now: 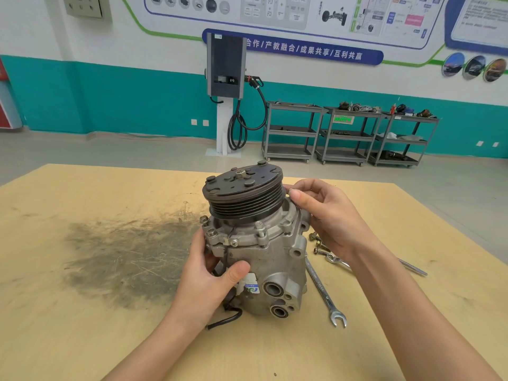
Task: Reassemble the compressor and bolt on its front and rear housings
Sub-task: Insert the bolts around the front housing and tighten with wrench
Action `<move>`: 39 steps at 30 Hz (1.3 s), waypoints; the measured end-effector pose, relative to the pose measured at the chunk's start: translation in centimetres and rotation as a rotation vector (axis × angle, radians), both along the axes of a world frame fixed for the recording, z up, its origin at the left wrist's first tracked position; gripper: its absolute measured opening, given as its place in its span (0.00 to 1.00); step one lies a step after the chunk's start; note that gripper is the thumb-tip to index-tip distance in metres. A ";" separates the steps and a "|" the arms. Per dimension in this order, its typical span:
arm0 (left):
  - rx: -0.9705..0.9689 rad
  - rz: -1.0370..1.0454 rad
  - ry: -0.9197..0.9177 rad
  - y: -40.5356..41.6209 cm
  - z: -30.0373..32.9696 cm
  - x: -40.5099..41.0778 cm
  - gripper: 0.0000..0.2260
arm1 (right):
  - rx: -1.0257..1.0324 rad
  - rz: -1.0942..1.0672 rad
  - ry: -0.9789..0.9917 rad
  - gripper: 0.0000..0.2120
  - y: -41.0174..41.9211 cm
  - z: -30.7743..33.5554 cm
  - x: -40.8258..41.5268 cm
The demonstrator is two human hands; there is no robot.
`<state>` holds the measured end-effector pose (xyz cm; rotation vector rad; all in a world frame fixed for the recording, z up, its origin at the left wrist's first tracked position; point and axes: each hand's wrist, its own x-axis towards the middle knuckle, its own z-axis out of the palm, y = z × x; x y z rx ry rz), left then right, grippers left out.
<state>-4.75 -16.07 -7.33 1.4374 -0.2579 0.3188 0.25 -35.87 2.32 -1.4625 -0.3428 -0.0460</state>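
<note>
The grey cast-metal compressor with its dark grooved pulley stands tilted on the scuffed yellow wooden table. The left hand grips its body, thumb across the front. The right hand has curled fingertips touching the pulley's edge. A silver open-ended spanner and loose bolts lie just beside it

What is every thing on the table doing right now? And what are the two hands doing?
compressor: standing tilted on the table, pulley end up.
pulley: mounted on top of the compressor.
left hand: gripping the compressor's body.
right hand: fingers pinched beside the pulley; what they hold is hidden.
wrench: lying flat, untouched.
loose bolts: lying on the table.
table: has a dark, scuffed stain.
</note>
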 end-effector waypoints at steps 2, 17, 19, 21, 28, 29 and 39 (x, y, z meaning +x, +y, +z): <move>-0.005 -0.002 0.002 0.0 0.1 0.0 0.43 | 0.006 0.011 -0.012 0.03 0.0 0.0 0.1; 0.009 -0.004 -0.001 0.0 -0.1 0.0 0.42 | -0.033 0.028 0.030 0.04 -0.1 0.1 0.2; 0.014 -0.002 0.000 0.1 -0.3 0.0 0.41 | -0.054 -0.007 0.023 0.04 0.1 0.1 0.1; 0.017 0.001 0.002 0.2 -0.4 0.0 0.41 | -0.081 -0.050 0.012 0.02 0.3 0.1 0.1; 0.017 0.003 0.000 0.1 -0.2 -0.1 0.41 | -0.148 -0.133 -0.028 0.03 0.8 0.0 0.0; 0.012 0.001 0.000 0.0 -0.1 -0.1 0.41 | -0.164 -0.126 -0.038 0.02 0.7 -0.1 0.1; 0.013 -0.003 0.016 0.1 -0.1 -0.2 0.44 | -1.071 -0.429 0.079 0.08 -4.6 -3.1 -1.3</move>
